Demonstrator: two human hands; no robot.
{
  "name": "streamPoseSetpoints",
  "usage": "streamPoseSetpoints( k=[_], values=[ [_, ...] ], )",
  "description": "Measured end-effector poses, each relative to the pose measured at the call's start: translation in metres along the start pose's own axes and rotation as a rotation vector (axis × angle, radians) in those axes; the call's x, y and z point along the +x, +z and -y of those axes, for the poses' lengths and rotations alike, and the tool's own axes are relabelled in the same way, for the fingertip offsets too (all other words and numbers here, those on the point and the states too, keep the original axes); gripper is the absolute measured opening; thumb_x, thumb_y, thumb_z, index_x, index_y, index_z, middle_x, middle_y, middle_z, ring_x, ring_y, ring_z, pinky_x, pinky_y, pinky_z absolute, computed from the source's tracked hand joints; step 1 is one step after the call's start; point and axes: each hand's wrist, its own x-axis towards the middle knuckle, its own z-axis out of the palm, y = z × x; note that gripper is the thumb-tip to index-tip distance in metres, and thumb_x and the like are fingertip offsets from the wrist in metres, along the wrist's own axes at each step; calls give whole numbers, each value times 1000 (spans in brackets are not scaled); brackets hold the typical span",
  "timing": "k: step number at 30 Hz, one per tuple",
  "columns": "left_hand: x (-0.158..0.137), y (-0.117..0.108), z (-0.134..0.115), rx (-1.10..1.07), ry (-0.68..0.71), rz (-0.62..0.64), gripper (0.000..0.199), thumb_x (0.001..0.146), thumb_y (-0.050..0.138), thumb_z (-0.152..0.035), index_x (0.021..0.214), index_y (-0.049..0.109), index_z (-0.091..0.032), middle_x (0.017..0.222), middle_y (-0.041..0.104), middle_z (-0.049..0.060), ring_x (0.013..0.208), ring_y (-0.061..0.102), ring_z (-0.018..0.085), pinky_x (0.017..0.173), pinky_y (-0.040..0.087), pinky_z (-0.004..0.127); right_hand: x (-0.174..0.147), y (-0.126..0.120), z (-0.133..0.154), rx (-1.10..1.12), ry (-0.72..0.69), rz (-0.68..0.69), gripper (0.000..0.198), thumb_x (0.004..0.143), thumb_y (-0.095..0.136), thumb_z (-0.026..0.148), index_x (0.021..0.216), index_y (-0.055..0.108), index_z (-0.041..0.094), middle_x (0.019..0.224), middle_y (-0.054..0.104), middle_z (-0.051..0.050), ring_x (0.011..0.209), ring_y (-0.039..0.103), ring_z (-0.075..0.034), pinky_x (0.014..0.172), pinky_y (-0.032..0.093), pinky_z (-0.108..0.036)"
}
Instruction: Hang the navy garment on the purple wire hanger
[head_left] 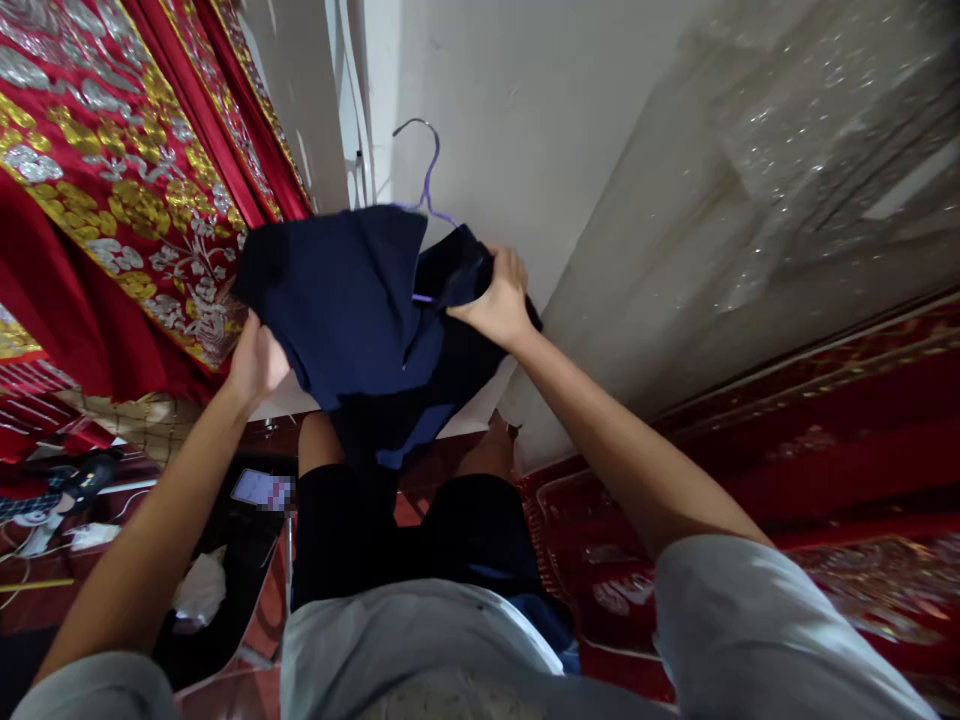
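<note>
Up in front of the white wall (540,110), both hands hold a dark navy garment (352,310) that hangs on a purple hanger (426,175) above the person's knees. Fingers of the left hand (256,362) are curled shut around the garment's lower left edge, pinching the cloth just beside a red and gold embroidered fabric (112,180). At the garment's upper right, the right hand (496,300) is closed over the fabric beside the hanger's shoulder, fingers bent down across the cloth, thumb hidden beneath it.
</note>
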Motion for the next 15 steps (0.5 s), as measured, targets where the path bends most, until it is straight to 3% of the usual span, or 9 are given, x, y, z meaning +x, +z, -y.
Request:
streamPoseSetpoints(
  k=[2, 3, 6, 8, 11, 13, 15],
  values=[
    [-15, 15, 13, -251, -121, -68, 78, 99, 30, -80, 129, 66, -17, 129, 71, 17, 138, 57, 35, 114, 46, 60, 17, 0, -1, -30, 3, -28, 88, 72, 83, 59, 139, 46, 15, 141, 50, -25, 134, 44, -43, 116, 32, -64],
    [-20, 24, 17, -286, -116, -111, 70, 97, 46, -77, 127, 67, -17, 131, 70, 16, 139, 56, 34, 117, 44, 58, 26, -1, 3, -37, -14, -15, 90, 70, 84, 59, 140, 46, 15, 142, 50, -23, 135, 44, -44, 116, 31, -66],
    [-27, 47, 28, -223, 50, -255, 53, 81, 84, -50, 123, 72, -20, 132, 71, 9, 140, 57, 29, 126, 37, 45, 42, -11, 23, -30, -118, 100, 101, 64, 87, 61, 144, 45, 15, 142, 50, -20, 138, 42, -47, 116, 28, -72],
    [-31, 56, 35, -212, 94, -357, 52, 74, 90, -37, 120, 75, -20, 126, 74, 8, 133, 62, 28, 125, 39, 44, 41, -23, 36, 13, -209, 187, 105, 65, 85, 65, 149, 43, 18, 145, 48, -19, 142, 38, -49, 117, 25, -74],
    [-47, 69, 46, -344, -40, -471, 50, 70, 88, -34, 116, 77, -17, 116, 77, 9, 120, 70, 30, 119, 47, 48, 22, -34, 53, 139, -298, 244, 104, 68, 80, 69, 153, 39, 26, 155, 43, -14, 150, 30, -46, 121, 22, -71],
    [-63, 82, 52, -448, -164, -528, 52, 68, 87, -32, 117, 77, -17, 115, 78, 8, 117, 72, 30, 115, 51, 49, -4, -24, 66, 259, -247, 147, 96, 74, 76, 65, 153, 36, 29, 158, 40, -12, 150, 31, -40, 122, 26, -66],
    [-80, 98, 57, -499, -249, -551, 53, 71, 85, -34, 122, 75, -19, 116, 78, 7, 117, 72, 29, 113, 53, 47, -43, 4, 80, 389, -68, -43, 83, 79, 73, 54, 150, 36, 28, 155, 42, -13, 143, 42, -34, 116, 37, -59]
  ],
)
